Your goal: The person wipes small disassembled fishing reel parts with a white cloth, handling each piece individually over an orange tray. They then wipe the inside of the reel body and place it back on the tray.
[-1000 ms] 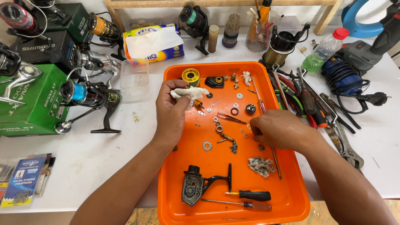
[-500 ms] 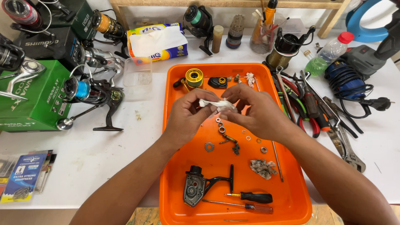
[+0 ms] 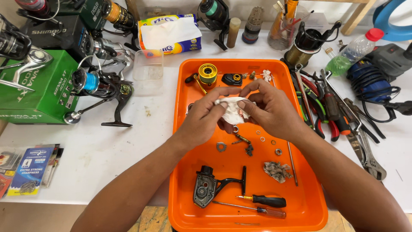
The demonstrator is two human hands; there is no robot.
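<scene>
- White bench (image 3: 107, 150) with an orange tray (image 3: 182, 129) at its middle; both hands meet above the tray's upper half.
- Left hand (image 3: 206, 118) cups a white tissue (image 3: 230, 109) from below, fingers curled and pinching its edge.
- Right hand (image 3: 268, 109) pinches the same tissue from the other side, fingertips pressed into the wad; whatever small part sits inside is hidden.
- A sound way, I judge: keep the wad over the tray so a slipped part lands inside, and turn the part within the tissue rather than rubbing hard.
- Just beneath the hands lie loose washers (image 3: 221, 147) and a small lever (image 3: 245, 141); best kept undisturbed by the wrists.
- Further out on the tray: gold spool (image 3: 207, 73), reel body (image 3: 206, 187), two screwdrivers (image 3: 264, 200), a soiled wad (image 3: 277, 169).
- Beyond it: pliers and wrenches (image 3: 343, 124) to the right, reels (image 3: 101, 88) and a green box (image 3: 36, 86) to the left.
</scene>
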